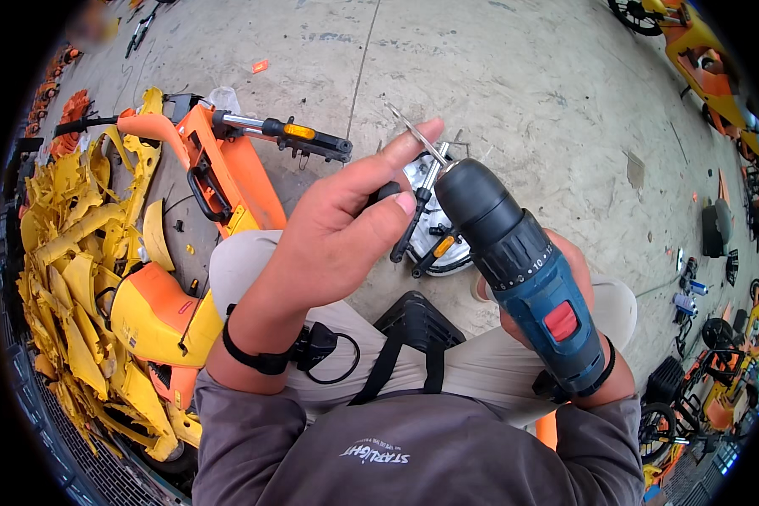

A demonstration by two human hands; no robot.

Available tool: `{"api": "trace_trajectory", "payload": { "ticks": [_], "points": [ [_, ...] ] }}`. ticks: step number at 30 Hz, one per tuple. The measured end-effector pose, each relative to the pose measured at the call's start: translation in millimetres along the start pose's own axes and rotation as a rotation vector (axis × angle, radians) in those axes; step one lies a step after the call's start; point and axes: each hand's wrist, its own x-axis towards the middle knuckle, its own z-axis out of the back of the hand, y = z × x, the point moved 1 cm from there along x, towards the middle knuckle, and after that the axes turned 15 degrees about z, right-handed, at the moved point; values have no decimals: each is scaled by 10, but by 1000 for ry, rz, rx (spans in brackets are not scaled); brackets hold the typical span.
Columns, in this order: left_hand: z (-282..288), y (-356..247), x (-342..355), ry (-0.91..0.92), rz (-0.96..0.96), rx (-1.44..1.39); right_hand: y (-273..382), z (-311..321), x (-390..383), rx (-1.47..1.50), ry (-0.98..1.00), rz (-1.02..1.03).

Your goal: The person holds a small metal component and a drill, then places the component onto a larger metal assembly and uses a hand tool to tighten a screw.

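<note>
My right hand grips a blue and black cordless drill with a red switch, pointed up and forward. A thin metal bit sticks out of its chuck. My left hand is beside the chuck, index finger stretched along the bit, the other fingers curled; a small dark piece shows by the thumb, too hidden to name. Beyond both hands, metal fork tubes with black ends and an amber reflector lie on a round pale object on the concrete floor.
An orange bike frame and a pile of broken yellow panels lie at my left. A yellow bike stands at upper right; bike parts and cans lie along the right. A black seat is between my knees.
</note>
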Motion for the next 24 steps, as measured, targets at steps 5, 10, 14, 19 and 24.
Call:
{"api": "trace_trajectory", "payload": {
  "ticks": [5, 10, 14, 19, 24],
  "points": [
    [2, -2, -2, 2, -3, -4, 65, -14, 30, 184, -52, -141],
    [4, 7, 6, 0, -4, -7, 44, -23, 25, -45, -16, 29],
    [11, 8, 6, 1, -7, -8, 109, -52, 85, -245, 64, 29],
    [4, 6, 11, 3, -8, -10, 78, -65, 63, -113, -7, 68],
    [3, 3, 18, 4, -8, -11, 80, -70, 50, -12, -35, 17]
  ]
}}
